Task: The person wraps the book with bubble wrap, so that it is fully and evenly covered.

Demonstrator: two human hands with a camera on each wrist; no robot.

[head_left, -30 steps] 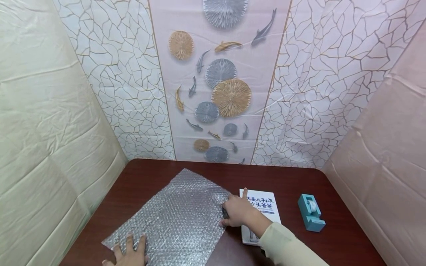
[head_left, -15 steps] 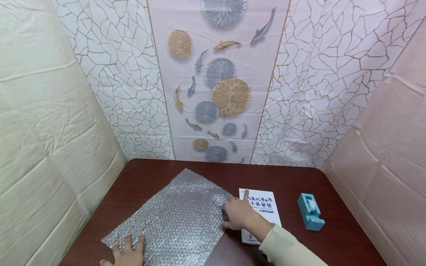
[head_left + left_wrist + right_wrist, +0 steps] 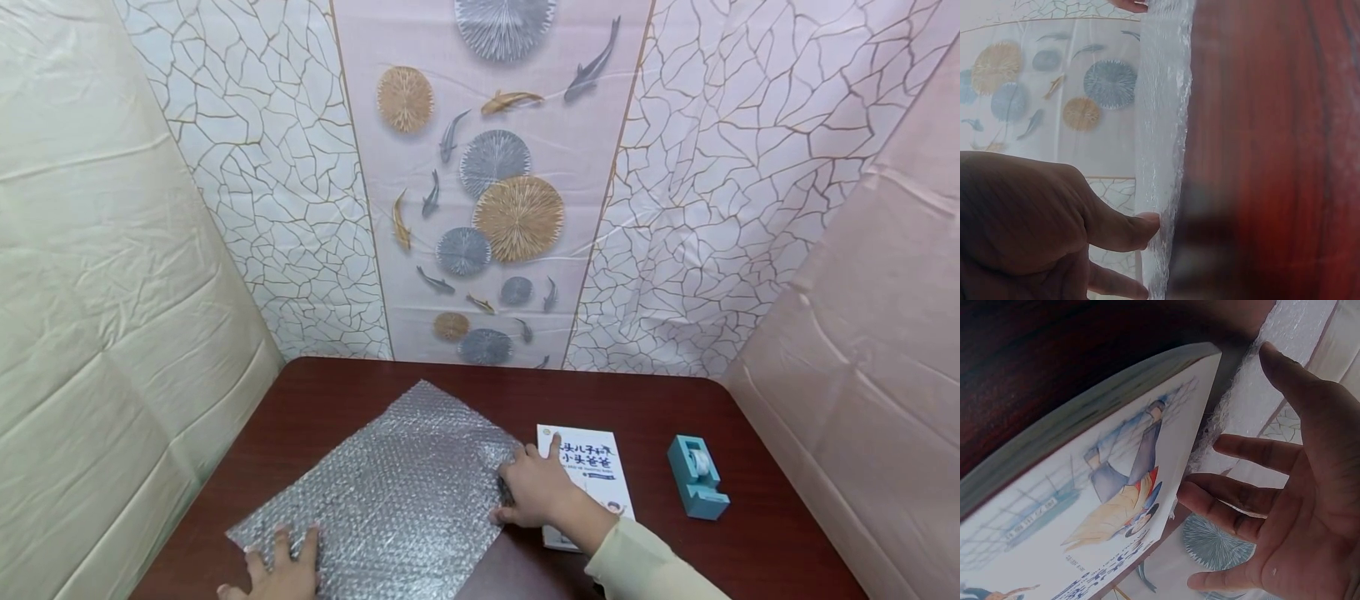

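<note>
A sheet of bubble wrap (image 3: 397, 475) lies slantwise on the table. My left hand (image 3: 281, 575) rests on its near left part with the fingers spread; in the left wrist view, the left hand's thumb (image 3: 1125, 231) touches the edge of the sheet. At the sheet's right edge, my right hand (image 3: 536, 487) touches the wrap, its little finger reaching over a white book (image 3: 596, 467). The right wrist view shows that hand's fingers loosely spread and mostly straight, with the book (image 3: 1116, 481) beside them. The right forearm hides part of the book's cover.
A teal tape dispenser (image 3: 697, 477) with a roll of clear tape stands to the right of the book. The dark red-brown table (image 3: 345, 392) ends at a patterned cloth backdrop (image 3: 480, 275). Pale quilted cloth hangs on both sides.
My left hand has slid slightly left and away from me over the wrap. The sheet has shifted a little. My right hand stays at its right edge, with its fingers slightly lower.
</note>
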